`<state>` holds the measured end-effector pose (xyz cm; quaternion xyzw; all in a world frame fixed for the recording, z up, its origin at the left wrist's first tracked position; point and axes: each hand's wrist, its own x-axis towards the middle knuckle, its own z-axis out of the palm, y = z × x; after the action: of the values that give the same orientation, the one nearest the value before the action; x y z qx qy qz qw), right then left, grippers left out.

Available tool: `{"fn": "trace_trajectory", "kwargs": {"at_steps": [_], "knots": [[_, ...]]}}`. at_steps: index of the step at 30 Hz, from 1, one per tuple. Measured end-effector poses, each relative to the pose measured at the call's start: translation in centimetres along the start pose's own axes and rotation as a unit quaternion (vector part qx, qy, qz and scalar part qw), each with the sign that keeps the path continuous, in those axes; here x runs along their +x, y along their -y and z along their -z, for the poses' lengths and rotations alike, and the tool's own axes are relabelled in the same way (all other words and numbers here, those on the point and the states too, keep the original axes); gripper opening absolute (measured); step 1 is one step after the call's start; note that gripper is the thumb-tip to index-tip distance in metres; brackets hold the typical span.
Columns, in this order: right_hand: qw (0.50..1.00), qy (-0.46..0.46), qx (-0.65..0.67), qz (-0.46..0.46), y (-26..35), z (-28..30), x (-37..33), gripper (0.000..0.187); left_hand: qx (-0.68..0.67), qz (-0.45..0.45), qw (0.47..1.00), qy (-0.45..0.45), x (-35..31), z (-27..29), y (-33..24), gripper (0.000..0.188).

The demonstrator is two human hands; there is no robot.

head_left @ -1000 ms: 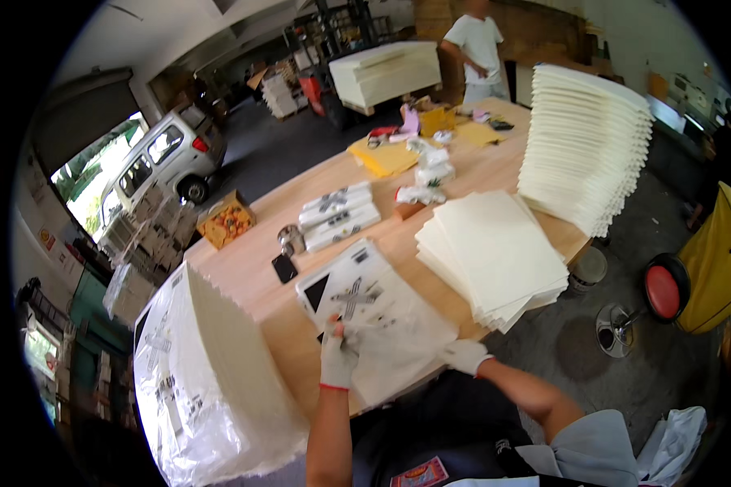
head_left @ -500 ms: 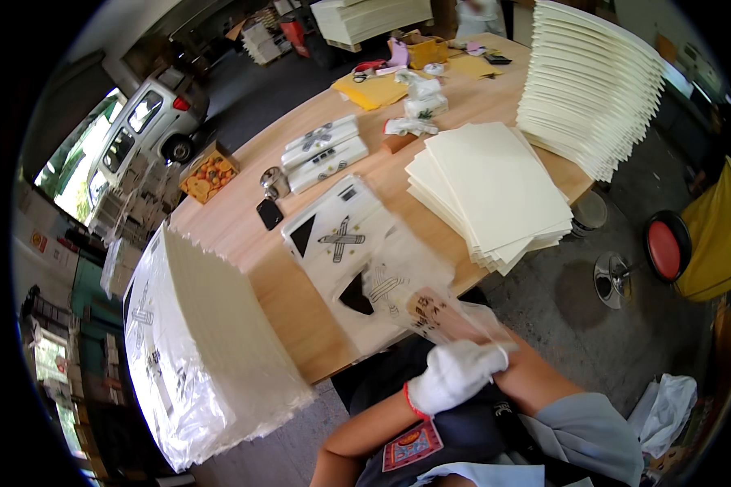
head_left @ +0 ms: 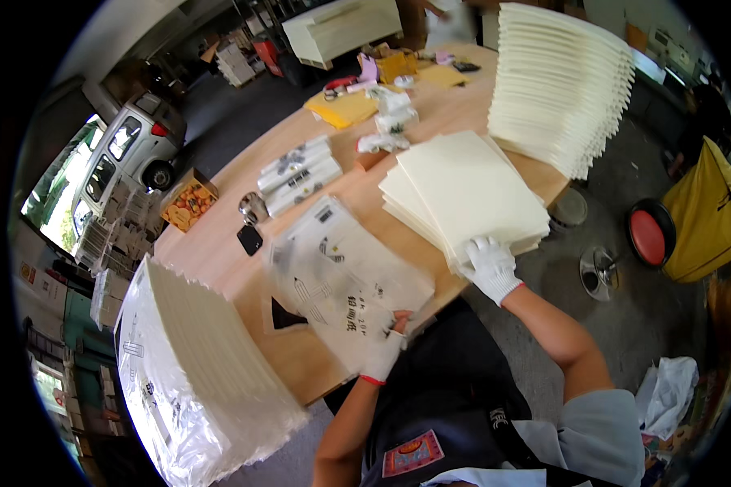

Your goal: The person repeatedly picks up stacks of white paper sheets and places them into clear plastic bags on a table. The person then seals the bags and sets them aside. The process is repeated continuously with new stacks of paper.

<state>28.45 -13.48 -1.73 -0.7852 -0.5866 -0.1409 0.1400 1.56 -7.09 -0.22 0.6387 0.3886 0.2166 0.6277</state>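
A clear plastic bag (head_left: 341, 284) with black pencil drawings and printing lies flat on others at the table's near side. On its near edge my left hand (head_left: 384, 349), in a white glove with bare fingertips showing, is closed with the bag pinched in it. My right hand (head_left: 490, 268), gloved in white with a red cuff, rests at the near corner of a stack of cream sheets (head_left: 471, 183). Its fingers are stretched out over the top sheet. The thumb lies by the stack's edge, and whether it reaches under a sheet I cannot tell.
A tall pile of cream sheets (head_left: 552, 89) stands at the far right, a plastic-wrapped pile (head_left: 219, 365) at the near left. Rolled printed bags (head_left: 300, 183), a metal cup (head_left: 253, 208), a black phone (head_left: 250, 239) and an orange-patterned box (head_left: 188, 203) sit farther left. A stool (head_left: 599, 272) stands right.
My right hand has come out of the plastic bag and moved to the sheet stack. My left hand has moved left and down with the bag's edge; the bag now lies flat.
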Motion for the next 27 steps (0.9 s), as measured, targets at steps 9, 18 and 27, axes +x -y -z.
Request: {"fn": "trace_trajectory", "kwargs": {"at_steps": [9, 18, 27], "knots": [[0.984, 0.022, 0.058, 0.165, 2.6, 6.2, 0.5, 0.017, -0.305, 0.082, 0.931, 0.185, 7.0, -2.6, 2.4, 0.038], [0.505, 0.114, 0.774, -0.364, -0.2, 2.1, -7.8, 0.027, -0.120, 0.143, 0.980, 0.064, 1.1, 3.5, -2.9, 0.037], [0.770, 0.143, 0.579, -0.225, 7.8, 1.3, -7.3, 0.040, 0.497, -0.186, 0.847, 0.022, -2.6, -6.3, -1.7, 0.096]]}}
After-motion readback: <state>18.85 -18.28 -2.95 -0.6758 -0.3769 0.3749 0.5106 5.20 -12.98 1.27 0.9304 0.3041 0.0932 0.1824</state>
